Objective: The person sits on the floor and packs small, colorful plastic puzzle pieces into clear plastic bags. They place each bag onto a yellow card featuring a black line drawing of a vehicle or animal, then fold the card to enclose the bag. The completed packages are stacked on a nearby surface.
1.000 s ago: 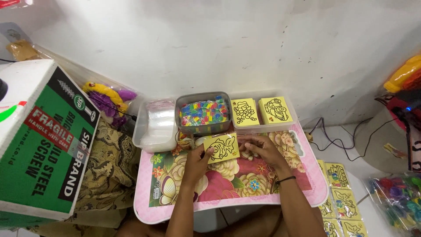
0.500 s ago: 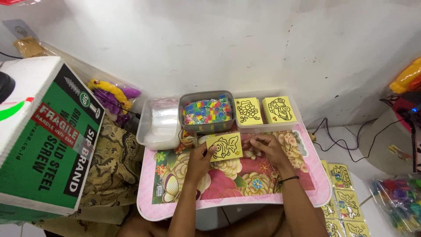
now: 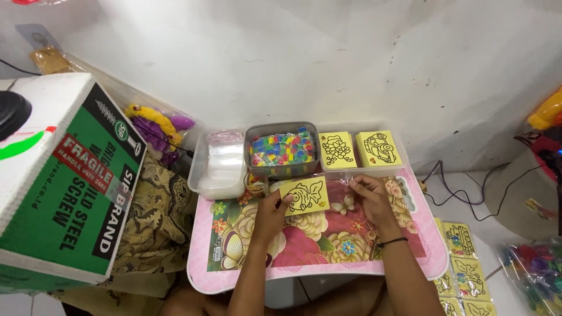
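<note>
My left hand pinches the left edge of a small yellow card with a black line drawing, holding it just above a pink floral table. My right hand rests to the card's right, fingers bent near its right edge; whether it touches the card or grips thin clear plastic is unclear. Behind the card stands a grey tub full of small multicoloured pieces. Two stacks of yellow drawing cards sit in a clear tray to its right.
A clear box of plastic bags stands left of the tub. A large green and white carton fills the left side, patterned cloth beside it. More yellow cards lie on the floor at right, near cables and a bag of coloured toys.
The yellow card has stayed between my hands over the table. The view has shifted slightly; both hands keep nearly the same places.
</note>
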